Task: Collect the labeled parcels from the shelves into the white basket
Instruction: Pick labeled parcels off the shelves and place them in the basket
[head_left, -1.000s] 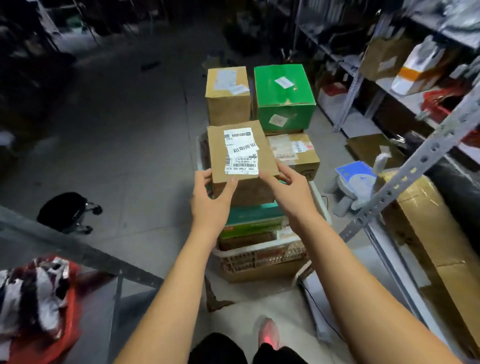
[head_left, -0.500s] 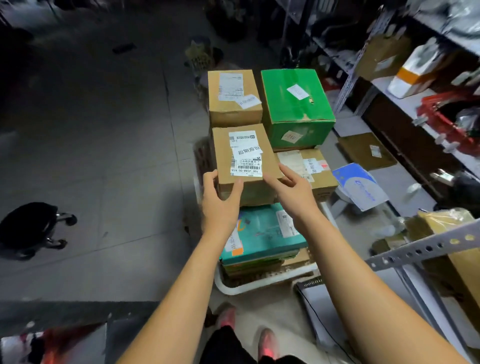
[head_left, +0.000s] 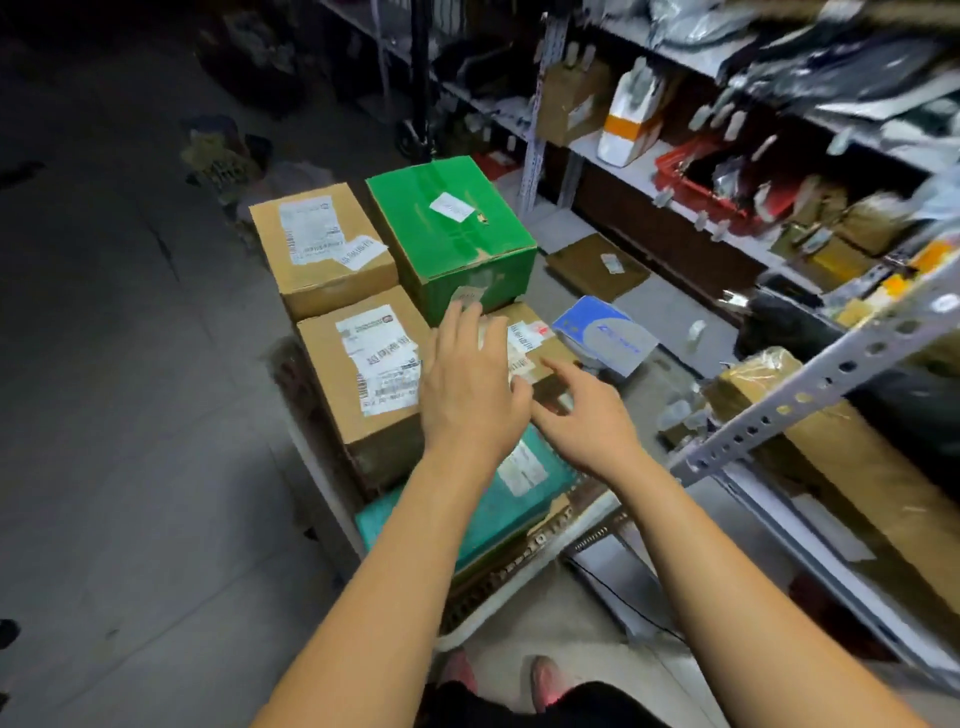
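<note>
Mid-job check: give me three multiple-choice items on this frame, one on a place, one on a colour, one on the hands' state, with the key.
1. Where is the green box? A on a shelf; B right of the rear brown box; C on bare floor.
2. What colour is the parcel nearest the person in the white basket? A red; B black; C teal.
3. How are the left hand and right hand? A open, holding nothing; B both gripping a box; C one pinching a label.
Key: B, they stand side by side; C, its wrap is teal; A, fingers spread, gripping nothing.
</note>
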